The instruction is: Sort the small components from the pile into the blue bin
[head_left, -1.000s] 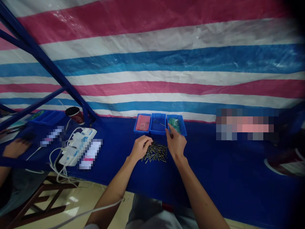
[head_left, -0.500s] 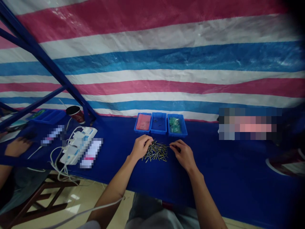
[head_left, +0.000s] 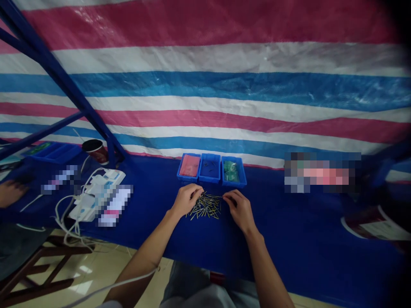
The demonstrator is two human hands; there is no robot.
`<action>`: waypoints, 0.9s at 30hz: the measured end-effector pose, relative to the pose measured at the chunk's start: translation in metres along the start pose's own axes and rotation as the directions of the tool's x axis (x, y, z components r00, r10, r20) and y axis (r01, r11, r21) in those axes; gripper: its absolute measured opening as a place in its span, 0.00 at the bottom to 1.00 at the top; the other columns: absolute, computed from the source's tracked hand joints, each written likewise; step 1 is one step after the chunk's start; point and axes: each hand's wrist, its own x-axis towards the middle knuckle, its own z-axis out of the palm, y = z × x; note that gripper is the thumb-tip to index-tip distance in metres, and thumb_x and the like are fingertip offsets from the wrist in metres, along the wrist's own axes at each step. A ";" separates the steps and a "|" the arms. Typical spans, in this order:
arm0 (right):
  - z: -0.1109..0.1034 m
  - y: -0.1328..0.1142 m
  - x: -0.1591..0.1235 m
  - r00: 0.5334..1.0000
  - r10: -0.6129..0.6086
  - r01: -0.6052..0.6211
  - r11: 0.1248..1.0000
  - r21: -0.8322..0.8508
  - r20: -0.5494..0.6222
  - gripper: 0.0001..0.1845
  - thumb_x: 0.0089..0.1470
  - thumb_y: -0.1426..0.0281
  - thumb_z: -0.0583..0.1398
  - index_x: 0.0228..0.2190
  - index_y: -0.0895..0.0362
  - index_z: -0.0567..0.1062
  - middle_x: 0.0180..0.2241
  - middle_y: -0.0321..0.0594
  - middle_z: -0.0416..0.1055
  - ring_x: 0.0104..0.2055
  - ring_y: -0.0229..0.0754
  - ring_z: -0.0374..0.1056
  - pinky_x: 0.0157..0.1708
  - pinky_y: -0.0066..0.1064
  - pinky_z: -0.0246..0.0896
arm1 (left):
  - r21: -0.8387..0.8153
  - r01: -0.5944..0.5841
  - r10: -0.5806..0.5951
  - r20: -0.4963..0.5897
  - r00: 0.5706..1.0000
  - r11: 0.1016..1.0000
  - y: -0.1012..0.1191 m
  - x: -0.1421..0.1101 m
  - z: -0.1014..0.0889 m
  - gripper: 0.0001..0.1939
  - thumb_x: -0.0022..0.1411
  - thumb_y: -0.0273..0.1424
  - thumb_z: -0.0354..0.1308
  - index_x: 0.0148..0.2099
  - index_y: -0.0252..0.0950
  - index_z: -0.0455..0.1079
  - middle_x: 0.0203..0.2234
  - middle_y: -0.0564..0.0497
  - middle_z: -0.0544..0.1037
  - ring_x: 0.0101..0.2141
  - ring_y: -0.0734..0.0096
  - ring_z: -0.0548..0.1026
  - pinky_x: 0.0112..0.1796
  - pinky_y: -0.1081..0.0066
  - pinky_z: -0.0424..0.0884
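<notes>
Left hand (head_left: 186, 200): fingers narrow, cannot tell any hold
Right hand (head_left: 239, 209): fingers pinching a thin rod (head_left: 220, 196)
Rod pile (head_left: 205, 207): between hands, back from counter (head_left: 205, 244) front edge

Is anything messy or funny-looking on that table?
Yes, a little. White cables loop in an untidy tangle beside the white plastic power strip on the blue table. Also, many thin, dark-and-yellowish sticks lie loose in a jumbled heap between the left hand and the right hand, pointing every way. Nothing looks plainly broken.
</notes>
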 end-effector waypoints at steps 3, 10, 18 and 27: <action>0.005 -0.012 0.001 0.999 -0.050 0.050 0.998 0.026 -0.007 0.12 0.66 0.65 0.55 0.36 0.54 0.78 0.37 0.44 0.75 0.38 0.44 0.72 0.39 0.35 0.68 | -0.015 -0.019 0.019 0.011 1.000 1.000 0.001 0.000 0.001 0.14 0.70 0.38 0.54 0.44 0.35 0.76 0.26 0.50 0.75 0.25 0.74 0.68 0.31 0.72 0.66; 0.027 -0.036 -0.003 0.987 -0.159 0.158 0.987 0.039 0.005 0.11 0.67 0.66 0.54 0.40 0.52 0.78 0.39 0.43 0.75 0.41 0.44 0.73 0.43 0.36 0.69 | 0.006 -0.075 0.074 0.102 0.992 0.997 0.002 -0.001 0.001 0.12 0.69 0.37 0.56 0.41 0.36 0.77 0.27 0.50 0.75 0.28 0.72 0.70 0.34 0.71 0.67; 0.030 -0.038 -0.008 0.986 -0.159 0.162 0.986 0.050 -0.059 0.10 0.66 0.68 0.56 0.41 0.53 0.77 0.38 0.43 0.76 0.40 0.44 0.73 0.42 0.36 0.69 | -0.001 -0.130 0.129 0.152 0.980 0.992 0.004 0.000 0.003 0.11 0.68 0.36 0.58 0.40 0.36 0.78 0.29 0.48 0.78 0.31 0.69 0.74 0.36 0.69 0.70; 0.034 -0.033 -0.009 0.978 -0.205 0.207 0.977 0.046 -0.035 0.10 0.66 0.69 0.56 0.44 0.53 0.77 0.40 0.43 0.76 0.41 0.44 0.73 0.44 0.37 0.69 | 0.015 -0.188 0.185 0.122 0.975 0.982 0.005 0.000 0.001 0.12 0.70 0.33 0.55 0.41 0.35 0.78 0.30 0.47 0.79 0.33 0.69 0.75 0.38 0.69 0.71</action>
